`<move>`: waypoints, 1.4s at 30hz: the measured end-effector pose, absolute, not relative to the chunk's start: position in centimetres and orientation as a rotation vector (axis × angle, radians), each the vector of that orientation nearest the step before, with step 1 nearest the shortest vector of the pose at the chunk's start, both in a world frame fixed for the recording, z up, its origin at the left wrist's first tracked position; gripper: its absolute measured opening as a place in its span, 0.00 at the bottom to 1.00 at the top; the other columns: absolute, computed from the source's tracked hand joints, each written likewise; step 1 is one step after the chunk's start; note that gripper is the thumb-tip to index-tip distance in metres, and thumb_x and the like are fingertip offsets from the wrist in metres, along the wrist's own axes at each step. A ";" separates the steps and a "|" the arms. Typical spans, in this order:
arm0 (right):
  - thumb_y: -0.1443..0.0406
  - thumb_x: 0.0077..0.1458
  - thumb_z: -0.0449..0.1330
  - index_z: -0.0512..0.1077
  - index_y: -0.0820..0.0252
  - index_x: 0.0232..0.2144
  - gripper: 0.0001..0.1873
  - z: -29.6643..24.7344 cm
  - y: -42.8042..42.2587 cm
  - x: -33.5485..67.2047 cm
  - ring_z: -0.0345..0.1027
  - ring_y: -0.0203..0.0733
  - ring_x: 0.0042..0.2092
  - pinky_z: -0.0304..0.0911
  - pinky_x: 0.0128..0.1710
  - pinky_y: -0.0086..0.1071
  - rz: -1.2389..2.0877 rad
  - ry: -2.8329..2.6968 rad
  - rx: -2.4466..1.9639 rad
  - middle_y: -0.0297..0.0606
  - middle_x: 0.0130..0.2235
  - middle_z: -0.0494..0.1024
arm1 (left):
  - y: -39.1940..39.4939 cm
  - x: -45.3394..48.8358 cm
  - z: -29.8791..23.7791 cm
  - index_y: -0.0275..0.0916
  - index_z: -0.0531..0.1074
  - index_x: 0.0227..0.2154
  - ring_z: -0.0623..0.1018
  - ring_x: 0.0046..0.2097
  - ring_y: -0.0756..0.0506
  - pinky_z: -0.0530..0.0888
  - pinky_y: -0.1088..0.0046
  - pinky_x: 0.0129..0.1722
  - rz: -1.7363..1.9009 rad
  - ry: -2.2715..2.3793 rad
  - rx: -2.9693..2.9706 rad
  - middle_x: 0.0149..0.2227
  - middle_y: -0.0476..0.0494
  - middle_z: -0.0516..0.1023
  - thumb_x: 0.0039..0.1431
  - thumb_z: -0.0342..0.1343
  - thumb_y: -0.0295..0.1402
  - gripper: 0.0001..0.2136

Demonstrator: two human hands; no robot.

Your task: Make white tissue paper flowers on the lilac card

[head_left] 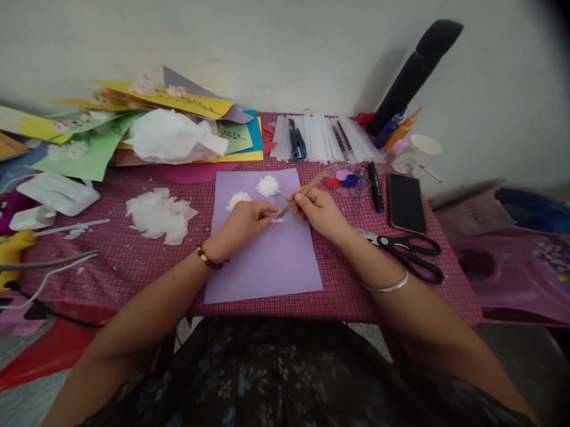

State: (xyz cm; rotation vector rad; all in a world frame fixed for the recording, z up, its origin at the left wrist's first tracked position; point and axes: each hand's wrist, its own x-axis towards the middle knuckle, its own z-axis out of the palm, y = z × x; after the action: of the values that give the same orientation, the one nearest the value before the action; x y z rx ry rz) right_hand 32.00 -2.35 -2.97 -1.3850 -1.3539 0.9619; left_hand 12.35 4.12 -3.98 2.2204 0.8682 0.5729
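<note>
On the table lies a sheet of purple paper [263,270] bearing two fluffy white paper flowers [268,186] near its top. My right hand [318,211] grips a flat wooden stick [307,188], tilted with its lower end toward the sheet's middle. Close to that end, my left hand [251,222] is closed in a pinch over the paper; what is between its fingertips is too small to make out. A tiny white bit shows at the stick's tip, above a faint, drawn or clear ring [276,227] on the sheet.
Torn white tissue [161,215] lies left, near a yellow glue gun [8,251] with cords. Scissors [408,253], a phone [407,203] and a black marker [376,186] lie right. Decorated cards [169,96] and white sticks [317,137] line the back by the wall.
</note>
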 end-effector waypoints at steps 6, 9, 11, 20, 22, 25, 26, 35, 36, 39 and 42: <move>0.63 0.64 0.52 0.71 0.61 0.35 0.10 -2.8 -2.4 31.9 0.60 0.30 0.22 0.54 0.24 0.28 0.958 -1.363 -1.414 0.31 0.26 0.71 | 3.9 12.5 -4.2 0.37 0.78 0.37 0.78 0.33 0.49 0.71 0.74 0.33 0.572 0.824 2.120 0.32 0.47 0.83 0.55 0.54 0.25 0.10; 0.65 0.65 0.51 0.70 0.61 0.34 0.09 -2.6 -2.5 32.0 0.60 0.31 0.23 0.55 0.24 0.28 0.960 -1.377 -1.419 0.31 0.26 0.70 | 3.8 12.6 -3.9 0.37 0.77 0.34 0.77 0.33 0.49 0.70 0.73 0.34 0.560 0.846 2.176 0.31 0.47 0.81 0.54 0.53 0.23 0.09; 0.65 0.65 0.51 0.70 0.61 0.35 0.09 -2.5 -2.5 32.0 0.61 0.31 0.23 0.56 0.25 0.28 0.951 -1.408 -1.418 0.32 0.26 0.71 | 3.8 12.7 -3.6 0.37 0.76 0.29 0.75 0.33 0.49 0.69 0.72 0.35 0.539 0.872 2.267 0.30 0.47 0.79 0.53 0.54 0.23 0.07; 0.61 0.65 0.52 0.70 0.60 0.35 0.10 -2.5 -2.8 32.0 0.63 0.32 0.26 0.59 0.27 0.29 0.855 -1.545 -1.382 0.32 0.27 0.71 | 4.3 12.8 -3.7 0.38 0.75 0.27 0.73 0.33 0.50 0.68 0.71 0.35 0.552 0.843 2.354 0.30 0.47 0.75 0.53 0.53 0.22 0.07; 0.60 0.65 0.51 0.69 0.60 0.36 0.12 -2.4 -2.9 32.3 0.62 0.32 0.25 0.59 0.27 0.29 0.843 -1.450 -1.357 0.32 0.27 0.70 | 4.4 12.7 -3.9 0.38 0.75 0.27 0.72 0.32 0.50 0.67 0.71 0.34 0.559 0.835 2.346 0.30 0.46 0.75 0.53 0.53 0.22 0.07; 0.58 0.66 0.51 0.69 0.60 0.36 0.13 -2.3 -3.2 33.0 0.62 0.32 0.24 0.59 0.25 0.28 0.819 -1.364 -1.367 0.31 0.26 0.68 | 4.4 12.7 -4.0 0.37 0.76 0.27 0.72 0.31 0.50 0.67 0.71 0.33 0.545 0.827 2.338 0.30 0.46 0.75 0.52 0.52 0.21 0.08; 0.58 0.66 0.51 0.69 0.60 0.35 0.13 -2.2 -3.3 33.1 0.61 0.32 0.24 0.59 0.25 0.28 0.817 -1.365 -1.385 0.31 0.25 0.68 | 4.4 12.6 -4.0 0.37 0.76 0.27 0.72 0.31 0.50 0.67 0.71 0.33 0.542 0.830 2.333 0.30 0.46 0.75 0.51 0.52 0.21 0.08; 0.60 0.65 0.52 0.70 0.61 0.36 0.11 -2.7 -3.2 32.5 0.62 0.31 0.23 0.57 0.24 0.28 0.832 -1.433 -1.409 0.32 0.27 0.72 | 4.5 12.6 -3.9 0.37 0.75 0.27 0.72 0.31 0.50 0.67 0.72 0.33 0.527 0.843 2.324 0.29 0.47 0.74 0.52 0.53 0.22 0.07; 0.61 0.64 0.52 0.71 0.61 0.36 0.11 -2.8 -3.2 32.4 0.62 0.31 0.23 0.57 0.24 0.28 0.831 -1.440 -1.401 0.33 0.27 0.73 | 4.5 12.6 -3.9 0.37 0.75 0.27 0.72 0.31 0.50 0.67 0.72 0.33 0.528 0.838 2.330 0.29 0.47 0.74 0.52 0.53 0.22 0.07; 0.62 0.64 0.52 0.71 0.62 0.37 0.10 -3.0 -3.1 32.2 0.63 0.31 0.23 0.58 0.24 0.28 0.829 -1.464 -1.378 0.33 0.28 0.73 | 4.5 12.6 -3.8 0.37 0.74 0.27 0.72 0.32 0.50 0.66 0.73 0.33 0.527 0.825 2.340 0.29 0.48 0.74 0.52 0.53 0.23 0.06; 0.62 0.63 0.52 0.71 0.62 0.37 0.11 -3.1 -3.1 32.1 0.63 0.32 0.24 0.59 0.25 0.29 0.832 -1.475 -1.367 0.33 0.28 0.74 | 4.5 12.7 -3.9 0.37 0.74 0.27 0.71 0.31 0.51 0.66 0.74 0.33 0.554 0.809 2.324 0.28 0.48 0.74 0.52 0.53 0.23 0.06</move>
State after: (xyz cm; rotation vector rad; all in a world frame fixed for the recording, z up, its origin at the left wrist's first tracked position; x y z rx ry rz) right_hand 32.11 -3.10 -3.10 -1.3668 -1.4753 0.8317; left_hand 12.68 4.48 -3.87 2.3241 0.8094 0.5537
